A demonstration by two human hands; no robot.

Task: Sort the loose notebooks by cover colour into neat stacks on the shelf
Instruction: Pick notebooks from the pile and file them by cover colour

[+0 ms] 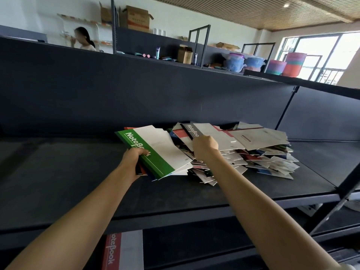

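A loose heap of notebooks (259, 158) lies on the dark shelf (68, 172), right of centre. My left hand (134, 158) grips a small bundle of notebooks by its left edge, with a green-and-white notebook (155, 151) on top and red and blue covers showing beneath. My right hand (204, 148) is curled on the near edge of a black-spined notebook (202, 133) at the top of the heap. Other covers in the heap show red, blue and grey-white.
A red-spined notebook (116, 252) lies on the lower shelf below. The shelf's dark back panel (136, 94) rises behind the heap, and a metal upright (331, 207) stands at the right. Beyond it are boxes, coloured baskets (292, 64) and a person (83, 38).
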